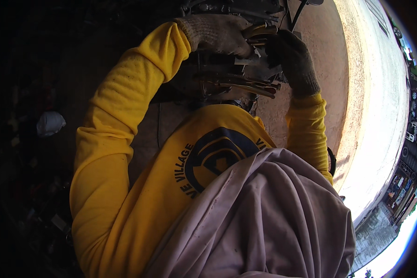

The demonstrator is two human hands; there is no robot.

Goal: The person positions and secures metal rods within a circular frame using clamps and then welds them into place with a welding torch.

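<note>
Both of my hands wear knitted work gloves and are close together at the top, over dark machinery (236,60). My left hand (220,34) has its fingers closed at the left end of some curved, tan, cable-like strands (260,31). My right hand (292,55), in a darker glove, is closed at the right end of the same strands. Shadow and the gloves hide the fingertips. Below the hands, nearer my body, long thin metal pieces (252,85) lie across the machinery; they resemble tool handles, but their kind is unclear.
Brown floor (327,60) stretches right of the machinery towards a sunlit strip of ground (378,92). A whitish bundle (51,123) lies in the dark at the left among indistinct items. A dark cable (299,14) rises near my right hand. Shelves with items (398,185) stand far right.
</note>
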